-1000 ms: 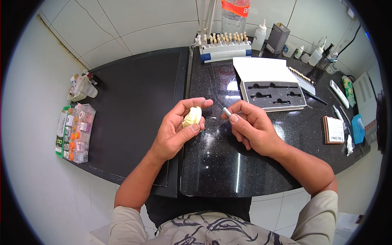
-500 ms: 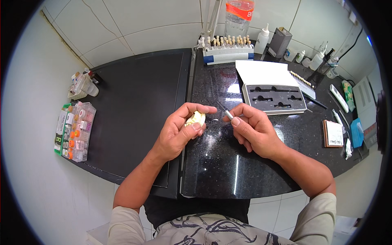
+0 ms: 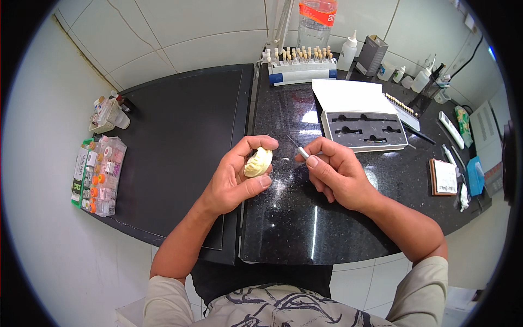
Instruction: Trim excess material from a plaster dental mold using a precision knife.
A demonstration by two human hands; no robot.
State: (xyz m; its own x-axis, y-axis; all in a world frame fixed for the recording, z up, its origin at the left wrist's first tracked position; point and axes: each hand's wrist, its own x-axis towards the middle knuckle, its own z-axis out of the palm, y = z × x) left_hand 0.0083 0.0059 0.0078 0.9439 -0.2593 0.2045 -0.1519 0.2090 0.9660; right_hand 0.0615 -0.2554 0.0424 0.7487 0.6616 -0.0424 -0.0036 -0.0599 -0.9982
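Observation:
A pale yellow dental cast point(image 3: 258, 162) rests in my left hand point(image 3: 231, 177), held between the thumb below and the curled fingers above, its ridged side partly showing. My right hand point(image 3: 339, 173) pinches a slim hand tool with a silver handle point(image 3: 303, 153) between thumb and forefinger. The tool's thin dark tip point(image 3: 292, 140) points up and left, a short gap from the cast and the left fingertips. Both hands hover over the glossy black counter point(image 3: 283, 234), where whitish dust and crumbs are scattered below them.
An open white case point(image 3: 365, 148) with black foam cutouts lies beyond my right hand. A rack of tooth shade tabs point(image 3: 302, 73), a large bottle point(image 3: 315, 32) and a grey box point(image 3: 372, 55) stand behind. Small jars in a clear tray point(image 3: 111, 177) sit far left; a notepad point(image 3: 444, 177) lies right.
In my left hand the cast has turned, showing more of its ridged side, and the thumb has shifted lower while the forefinger has curled. My right hand has barely moved.

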